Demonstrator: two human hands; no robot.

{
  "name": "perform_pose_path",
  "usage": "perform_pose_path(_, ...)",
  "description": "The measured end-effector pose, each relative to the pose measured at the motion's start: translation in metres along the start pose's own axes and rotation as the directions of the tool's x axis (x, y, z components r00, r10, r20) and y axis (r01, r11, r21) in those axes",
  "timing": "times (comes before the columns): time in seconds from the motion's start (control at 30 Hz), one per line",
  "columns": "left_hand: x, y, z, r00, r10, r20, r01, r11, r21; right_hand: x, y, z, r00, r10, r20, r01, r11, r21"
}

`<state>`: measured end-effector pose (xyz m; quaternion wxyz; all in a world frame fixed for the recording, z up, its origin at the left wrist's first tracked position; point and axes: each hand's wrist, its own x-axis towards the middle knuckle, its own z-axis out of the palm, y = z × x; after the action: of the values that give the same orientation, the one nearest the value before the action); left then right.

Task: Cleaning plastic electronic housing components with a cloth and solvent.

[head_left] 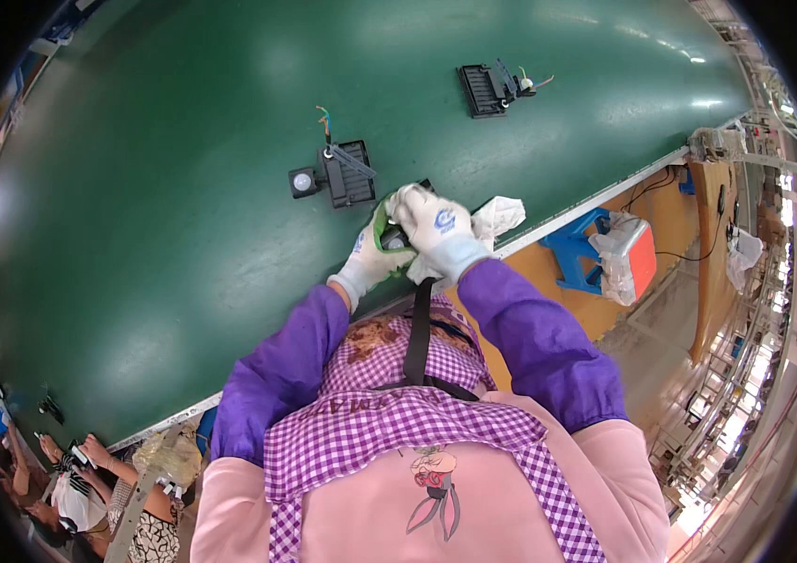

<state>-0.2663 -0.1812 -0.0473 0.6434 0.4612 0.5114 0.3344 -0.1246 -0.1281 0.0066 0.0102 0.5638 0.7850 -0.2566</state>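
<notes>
While a finished floodlight point(342, 174) waits on the green table point(183, 188), the gloved left hand point(367, 265) and right hand point(431, 228) close around a small black lamp part point(393, 238), apparently wiping it with green cloth point(381, 225).

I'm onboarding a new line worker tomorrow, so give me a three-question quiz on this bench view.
1. True or false: both hands wear white gloves.
2. How many black lamp units lie untouched on the green table? A) one B) two C) four
3. Fill in: a white ____ lies at the table edge beside the right hand.

Key
1. True: the left hand and right hand are both gloved, closed together on a small black part with something green.
2. B: the near lamp and the far lamp.
3. cloth.
</notes>
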Motion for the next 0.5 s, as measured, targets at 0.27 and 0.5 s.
perform_pose_path(0.27, -0.004, 0.004, 0.010, 0.999, 0.018, -0.040, -0.019, 0.999, -0.031, -0.016, 0.022, -0.006, 0.985, 0.121, -0.126, -0.124, 0.992, -0.014)
perform_pose_path(0.5, -0.006, 0.008, 0.016, 0.999, -0.009, -0.044, 0.004, 0.993, -0.119, -0.055, 0.035, 0.005, 0.877, 0.473, -0.088, -0.445, 0.867, 0.225)
